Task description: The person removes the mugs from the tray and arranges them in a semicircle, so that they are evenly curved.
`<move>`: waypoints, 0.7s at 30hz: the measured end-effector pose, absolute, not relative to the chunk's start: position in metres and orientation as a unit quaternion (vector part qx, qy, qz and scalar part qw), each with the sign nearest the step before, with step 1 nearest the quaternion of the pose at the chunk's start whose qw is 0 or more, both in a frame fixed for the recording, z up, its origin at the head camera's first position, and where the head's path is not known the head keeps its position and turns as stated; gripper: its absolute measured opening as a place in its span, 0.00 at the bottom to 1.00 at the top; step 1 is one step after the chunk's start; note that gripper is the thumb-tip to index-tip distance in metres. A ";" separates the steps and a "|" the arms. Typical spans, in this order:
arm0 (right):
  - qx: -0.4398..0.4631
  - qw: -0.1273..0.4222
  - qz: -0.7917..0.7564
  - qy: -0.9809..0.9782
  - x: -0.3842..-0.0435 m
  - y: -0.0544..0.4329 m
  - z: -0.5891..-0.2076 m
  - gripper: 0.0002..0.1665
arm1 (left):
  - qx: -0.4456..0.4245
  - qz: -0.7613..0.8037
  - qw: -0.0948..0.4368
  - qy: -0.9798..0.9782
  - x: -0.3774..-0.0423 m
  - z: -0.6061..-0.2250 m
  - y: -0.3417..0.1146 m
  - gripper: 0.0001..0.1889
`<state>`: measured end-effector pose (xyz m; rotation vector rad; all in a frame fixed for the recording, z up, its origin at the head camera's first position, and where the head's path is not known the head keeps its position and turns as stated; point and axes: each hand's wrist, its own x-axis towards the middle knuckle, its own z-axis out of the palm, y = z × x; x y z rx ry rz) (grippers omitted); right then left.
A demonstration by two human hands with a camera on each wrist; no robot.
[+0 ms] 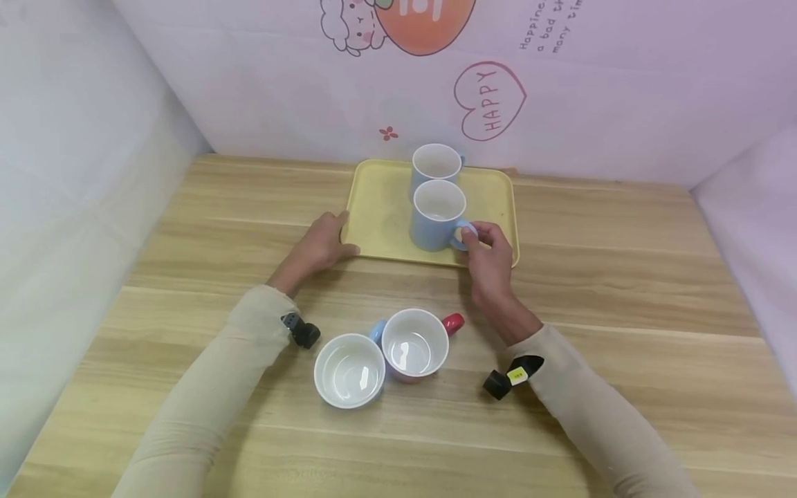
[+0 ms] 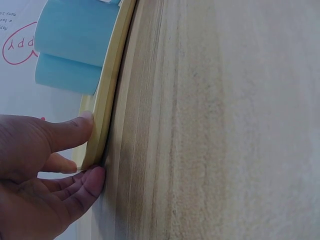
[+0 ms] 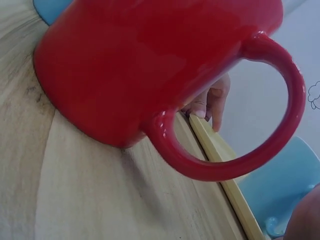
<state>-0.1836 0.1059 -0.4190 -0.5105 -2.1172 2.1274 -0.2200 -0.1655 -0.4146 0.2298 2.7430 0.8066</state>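
A yellow tray (image 1: 378, 214) lies on the table against the back wall. My left hand (image 1: 320, 241) grips its front left corner; in the left wrist view the thumb (image 2: 72, 132) is on the rim and the other fingers are around the corner. Two light blue mugs stand upright on the tray, the rear mug (image 1: 437, 163) partly hidden behind the front mug (image 1: 428, 232). With thumb and fingers, my right hand (image 1: 492, 266) pinches the front mug's handle, which points right. Most of that hand is out of the right wrist view.
Nearer me on the wooden table (image 1: 623, 387) stand two upright mugs side by side. The red mug (image 3: 125, 65), white inside, has its handle toward the back right. Left of it is a mug (image 1: 350, 373) with a blue handle. A printed cloth (image 1: 280, 104) hangs behind the tray.
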 end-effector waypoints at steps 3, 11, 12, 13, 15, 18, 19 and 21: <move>-0.172 0.048 0.699 -0.693 -0.184 0.106 -0.419 0.10 | 0.079 0.282 0.135 0.947 -0.220 -0.415 -0.165 0.43; -0.170 0.046 0.717 -0.674 -0.185 0.105 -0.421 0.12 | 0.084 0.280 0.133 0.947 -0.221 -0.416 -0.165 0.41; -0.171 0.047 0.717 -0.674 -0.185 0.105 -0.421 0.12 | 0.084 0.279 0.134 0.947 -0.221 -0.416 -0.165 0.41; -0.172 0.047 0.717 -0.674 -0.185 0.105 -0.421 0.12 | 0.084 0.278 0.134 0.947 -0.221 -0.416 -0.166 0.41; -0.174 0.046 0.718 -0.673 -0.186 0.105 -0.421 0.12 | 0.084 0.277 0.134 0.948 -0.221 -0.416 -0.166 0.41; -0.174 0.039 0.723 -0.668 -0.186 0.105 -0.421 0.11 | 0.085 0.277 0.133 0.948 -0.221 -0.415 -0.166 0.41; -0.173 0.036 0.725 -0.666 -0.186 0.106 -0.420 0.11 | 0.086 0.277 0.132 0.948 -0.222 -0.415 -0.166 0.40; -0.173 0.031 0.730 -0.660 -0.186 0.106 -0.420 0.10 | 0.090 0.274 0.131 0.949 -0.222 -0.416 -0.166 0.40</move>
